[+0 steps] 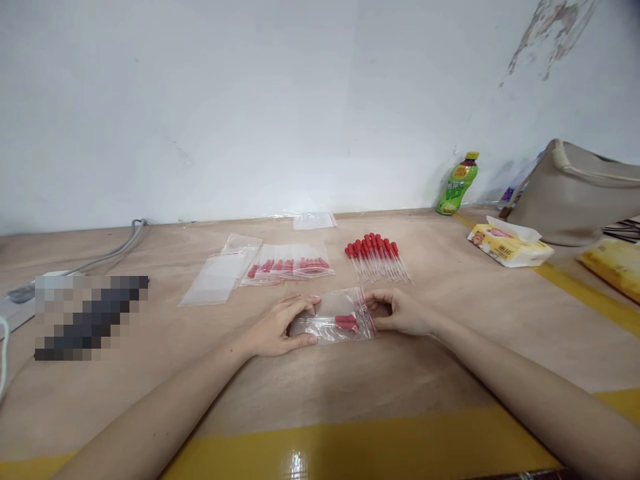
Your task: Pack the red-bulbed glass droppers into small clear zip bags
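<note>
A clear zip bag (327, 305) lies on the brown table between my hands, with red-capped droppers (346, 323) inside, their caps toward the right. My left hand (286, 325) holds the bag's left end between thumb and fingers. At the bag's right, red-edged end, my right hand (396, 311) grips the edge with its fingers bent. Beyond my right hand lies a pile of loose red-capped droppers (377, 257). Several filled bags (287, 263) overlap behind the bag in my hands, and flat bags with nothing visible inside (213, 277) lie to their left.
Another flat bag (314, 221) lies near the wall. At the right are a green bottle (456, 187), a yellow tissue pack (510, 245), a grey bag (580, 193) and a yellow packet (613, 268). Cables (113, 253) and a blurred dark object (97, 320) are at the left.
</note>
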